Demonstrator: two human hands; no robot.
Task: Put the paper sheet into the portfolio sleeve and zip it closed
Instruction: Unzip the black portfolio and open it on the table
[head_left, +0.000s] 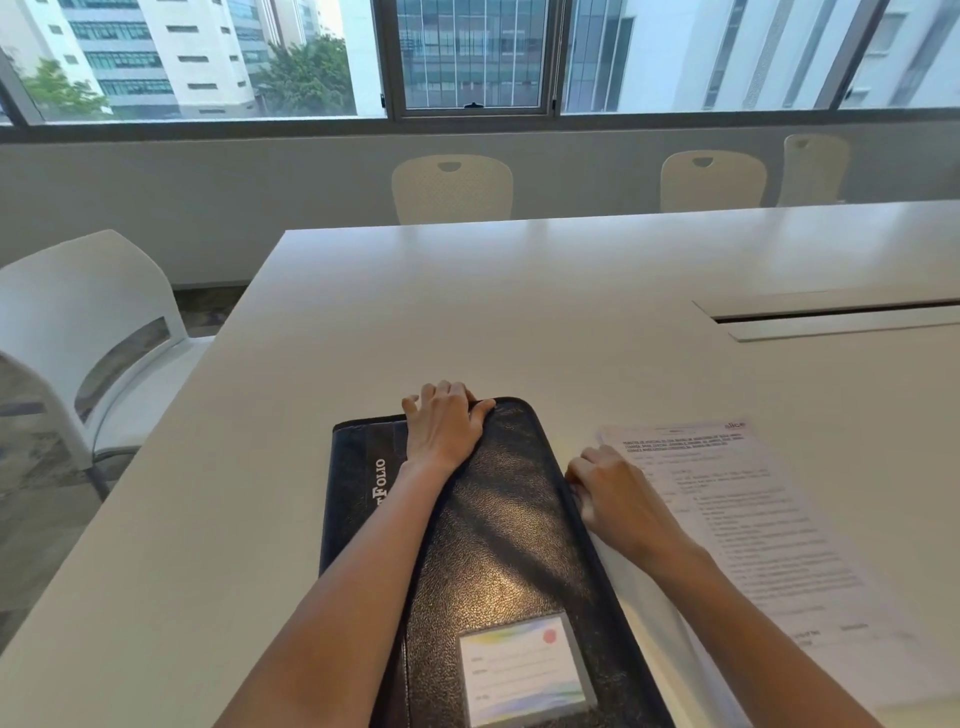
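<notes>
A black leather-look portfolio (498, 540) lies flat on the white table (467, 312), with a name card window near its front edge. My left hand (444, 423) presses flat on its far end, fingers curled over the top edge. My right hand (613, 493) has its fingers pinched at the portfolio's right edge, where the zipper runs; the zipper pull itself is hidden under the fingers. A printed paper sheet (753, 525) lies flat on the table just right of the portfolio, partly under my right wrist.
A white chair (88, 332) stands at the table's left side. Cream chairs (452, 189) line the far side under the windows. A cable slot (831, 314) is set into the table at the right.
</notes>
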